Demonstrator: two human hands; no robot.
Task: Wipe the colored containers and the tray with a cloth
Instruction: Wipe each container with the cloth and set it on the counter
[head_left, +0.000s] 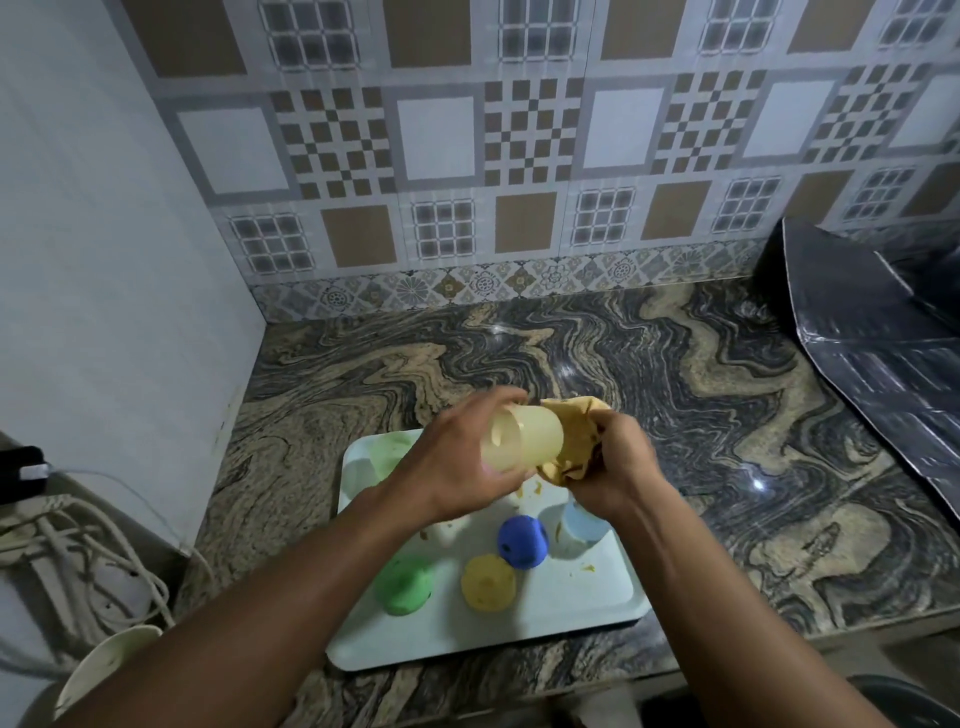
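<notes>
The white tray (587, 597), smeared with yellowish residue, lies at the desk's (727, 415) front edge. It carries a green container (405, 584), a yellow container (488, 582), a dark blue container (522, 540) and others. Above its far half, the left hand (457, 462) curls round a pale yellow container (524, 441) tipped sideways. It looks light, stiff and smooth, so gripping round the wall suits it. The right hand (618, 462) bunches the soft cloth (571, 441) against its other end, with both forearms angled inward.

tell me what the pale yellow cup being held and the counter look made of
The pale yellow cup looks like translucent matte plastic; light shows through its wall. The counter looks like polished stone, perhaps granite: swirled veining, sharp light glints.
</notes>
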